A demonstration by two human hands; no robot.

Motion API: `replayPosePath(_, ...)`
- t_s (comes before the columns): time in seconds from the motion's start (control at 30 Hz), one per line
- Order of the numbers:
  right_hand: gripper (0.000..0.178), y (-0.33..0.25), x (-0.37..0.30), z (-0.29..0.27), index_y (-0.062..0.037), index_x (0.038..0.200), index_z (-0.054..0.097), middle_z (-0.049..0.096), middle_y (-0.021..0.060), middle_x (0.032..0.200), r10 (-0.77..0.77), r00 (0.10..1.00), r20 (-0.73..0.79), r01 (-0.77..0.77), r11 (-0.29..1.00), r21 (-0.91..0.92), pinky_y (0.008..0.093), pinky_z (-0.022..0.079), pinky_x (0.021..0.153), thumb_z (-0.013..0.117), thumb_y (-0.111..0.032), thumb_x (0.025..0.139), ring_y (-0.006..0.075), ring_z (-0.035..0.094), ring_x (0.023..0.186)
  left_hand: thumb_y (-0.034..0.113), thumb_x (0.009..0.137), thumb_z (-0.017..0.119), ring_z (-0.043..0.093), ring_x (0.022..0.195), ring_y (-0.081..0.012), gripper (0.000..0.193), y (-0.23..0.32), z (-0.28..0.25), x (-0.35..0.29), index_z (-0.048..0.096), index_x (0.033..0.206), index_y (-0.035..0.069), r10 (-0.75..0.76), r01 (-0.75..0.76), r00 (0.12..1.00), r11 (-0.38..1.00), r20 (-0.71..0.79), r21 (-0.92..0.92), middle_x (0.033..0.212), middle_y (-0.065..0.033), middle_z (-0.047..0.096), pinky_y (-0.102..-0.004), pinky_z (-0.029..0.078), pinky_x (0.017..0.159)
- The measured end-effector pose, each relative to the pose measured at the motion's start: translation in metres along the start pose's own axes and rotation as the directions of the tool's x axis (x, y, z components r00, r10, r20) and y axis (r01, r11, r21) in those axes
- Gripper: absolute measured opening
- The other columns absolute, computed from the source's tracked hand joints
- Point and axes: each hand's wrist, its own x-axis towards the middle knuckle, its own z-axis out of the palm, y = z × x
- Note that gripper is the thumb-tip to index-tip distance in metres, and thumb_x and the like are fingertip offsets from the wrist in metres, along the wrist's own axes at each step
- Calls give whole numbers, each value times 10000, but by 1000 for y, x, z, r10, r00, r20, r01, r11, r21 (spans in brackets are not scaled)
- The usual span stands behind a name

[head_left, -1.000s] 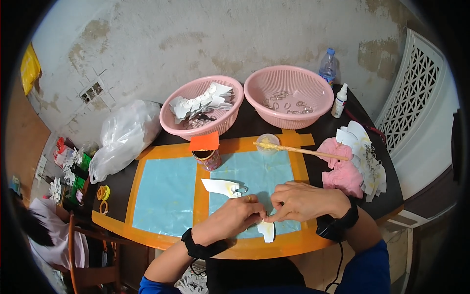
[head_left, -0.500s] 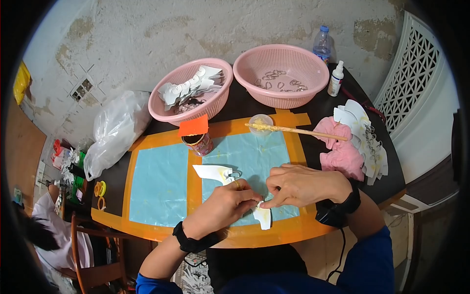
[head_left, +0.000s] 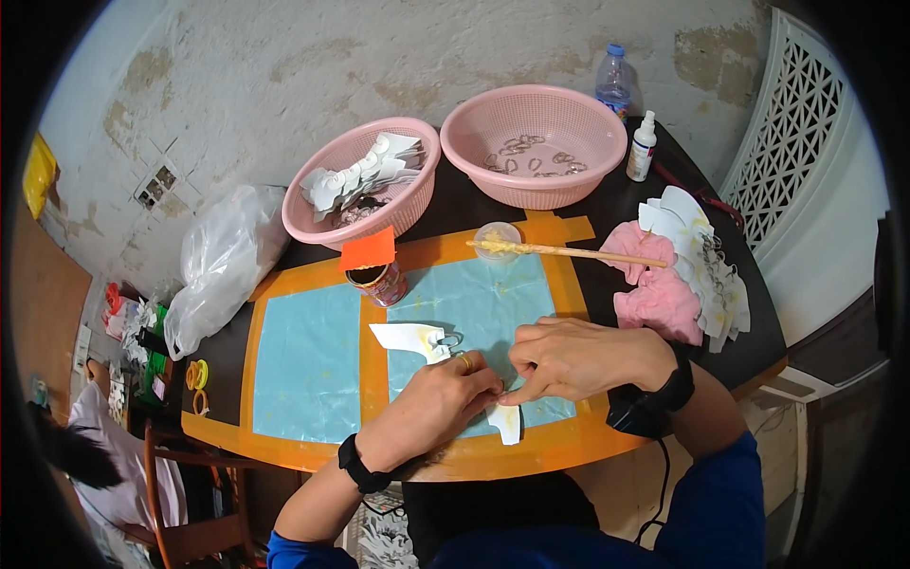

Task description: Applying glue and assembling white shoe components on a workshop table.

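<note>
A thin white cut-out piece with a metal ring lies on the blue sheet, running toward my left hand. More white material, a yellow-smeared white flap, shows below my fingertips; whether the two are joined is hidden. My left hand is closed, pinching the white material between thumb and fingers. My right hand has its fingers curled and its fingertips pressed to the same spot, beside the left ones. Both hands rest low over the front of the table.
Behind stand two pink baskets, one holding white pieces, the other metal rings. A tin, a stick across a small tub, pink cloth, stacked white pieces and a spray bottle surround the sheet.
My left fingertips have shifted slightly, still pinching the white material, and my right fingertips stay against it. The whole view has moved a little; nothing else has visibly changed.
</note>
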Motion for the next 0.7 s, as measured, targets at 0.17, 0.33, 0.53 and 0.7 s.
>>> replayPosePath(0.17,295,1,0,-2,-308,1077,752,533,36,830,0,1000,15,0,1000,29,356,440,719,619,-136,877,223,536,874,45,842,662,637,846,-349,102,3,-1,0,639,938,21,-16,16,1000,1000,9,-19,956,-120,614,-423,531,747)
replayPosePath(0.33,268,2,-1,-2,-276,1056,765,544,37,829,-13,1000,12,13,1000,18,353,446,723,642,-137,863,224,551,874,34,823,673,643,831,-349,107,6,0,-1,639,924,28,-91,91,996,993,-3,-77,939,-125,622,-411,536,731)
replayPosePath(0.53,206,9,1,-1,-204,989,788,573,37,854,151,988,-23,-138,949,283,355,454,730,666,-123,843,230,575,880,22,791,697,652,798,-343,134,2,4,-1,644,914,32,-129,124,991,984,-31,-131,912,-127,632,-397,540,709)
replayPosePath(0.7,218,6,2,3,-214,941,790,539,15,831,73,990,-123,-52,984,168,356,441,735,678,-91,799,220,544,857,21,787,703,655,784,-337,142,-1,5,-3,657,920,34,-115,109,993,983,-33,-144,909,-123,633,-398,540,698)
